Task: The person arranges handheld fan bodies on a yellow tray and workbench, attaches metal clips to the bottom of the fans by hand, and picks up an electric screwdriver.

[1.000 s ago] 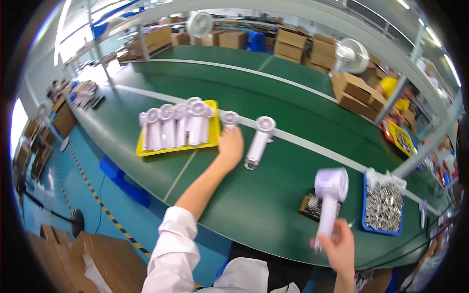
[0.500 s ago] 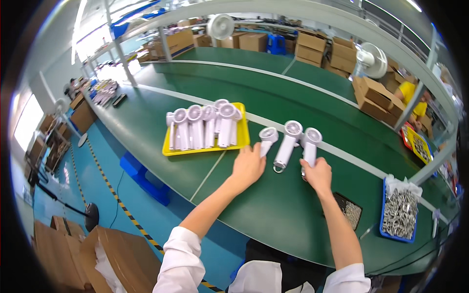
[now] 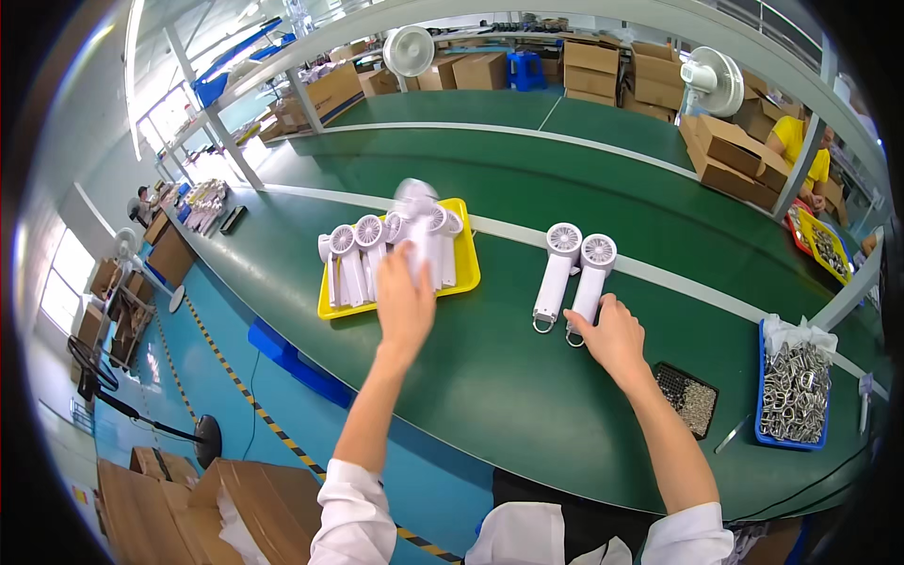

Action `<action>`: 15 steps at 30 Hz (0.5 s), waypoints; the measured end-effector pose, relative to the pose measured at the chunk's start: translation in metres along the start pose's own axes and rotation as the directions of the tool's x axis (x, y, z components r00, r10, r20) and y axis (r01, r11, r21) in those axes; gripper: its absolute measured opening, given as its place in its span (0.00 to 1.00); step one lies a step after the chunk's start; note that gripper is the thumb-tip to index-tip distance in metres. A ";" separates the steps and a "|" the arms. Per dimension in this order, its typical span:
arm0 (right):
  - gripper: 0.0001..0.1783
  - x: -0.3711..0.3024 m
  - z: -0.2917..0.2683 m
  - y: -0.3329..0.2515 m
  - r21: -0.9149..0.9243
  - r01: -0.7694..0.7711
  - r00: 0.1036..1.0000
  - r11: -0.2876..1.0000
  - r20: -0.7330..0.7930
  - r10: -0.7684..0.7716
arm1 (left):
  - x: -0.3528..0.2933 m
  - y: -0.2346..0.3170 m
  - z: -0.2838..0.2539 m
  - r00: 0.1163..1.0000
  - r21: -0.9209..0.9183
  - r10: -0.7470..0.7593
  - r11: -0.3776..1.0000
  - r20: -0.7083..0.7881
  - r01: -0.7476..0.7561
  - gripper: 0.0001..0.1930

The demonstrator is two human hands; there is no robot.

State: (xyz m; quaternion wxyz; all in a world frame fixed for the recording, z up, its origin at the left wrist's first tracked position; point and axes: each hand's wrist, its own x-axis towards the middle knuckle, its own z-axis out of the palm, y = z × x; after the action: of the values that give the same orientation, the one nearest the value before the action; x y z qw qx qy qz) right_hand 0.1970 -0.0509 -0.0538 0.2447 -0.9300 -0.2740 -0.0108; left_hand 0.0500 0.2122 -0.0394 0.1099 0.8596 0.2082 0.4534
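Your left hand [image 3: 405,303] was closed around a white plastic handheld fan [image 3: 415,226], blurred, held just above the yellow plastic tray [image 3: 463,273]. That tray lay on the green bench [image 3: 490,377] and carried a row of similar white fans [image 3: 363,254], their round heads pointing away from you. Your right hand [image 3: 614,337] rested fingers-down, holding nothing, touching the lower end of the nearer of two white fans lying side by side [image 3: 573,278] on the bench to the tray's right. Judging by this, most fans sat in the tray, one hung over it, and two remained outside. A blue bin of metal clips [image 3: 793,391] and a small dark tray of tiny parts [image 3: 689,399] stood near your right arm.
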 end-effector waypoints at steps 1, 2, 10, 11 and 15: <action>0.30 -0.011 -0.008 -0.008 0.019 0.034 0.999 0.999 -0.002 -0.034 | 0.009 -0.015 0.003 0.998 0.082 -0.020 0.996 -0.054 0.025 0.16; 0.28 -0.021 -0.016 -0.015 0.053 0.051 0.999 0.997 0.014 -0.052 | 0.016 -0.029 0.005 0.993 0.160 -0.033 0.986 -0.111 0.050 0.17; 0.16 -0.160 -0.095 -0.005 0.494 0.384 0.921 0.780 -0.268 -0.284 | 0.019 -0.129 0.055 0.986 0.486 0.158 0.858 0.054 -0.164 0.11; 0.15 -0.182 -0.099 -0.001 0.537 0.408 0.910 0.739 -0.300 -0.285 | 0.026 -0.175 0.048 0.994 0.613 0.107 0.785 0.009 -0.090 0.11; 0.19 -0.274 -0.110 0.054 0.278 0.404 0.788 0.871 -0.589 -0.177 | 0.027 -0.171 0.052 0.811 0.830 0.462 0.239 0.359 -0.504 0.13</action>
State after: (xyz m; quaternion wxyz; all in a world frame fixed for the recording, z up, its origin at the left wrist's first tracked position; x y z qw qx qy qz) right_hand 0.0043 -0.2791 -0.0239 0.4876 -0.7649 -0.3318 -0.2589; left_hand 0.0630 0.3764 -0.1133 -0.5086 0.8080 0.1404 0.2622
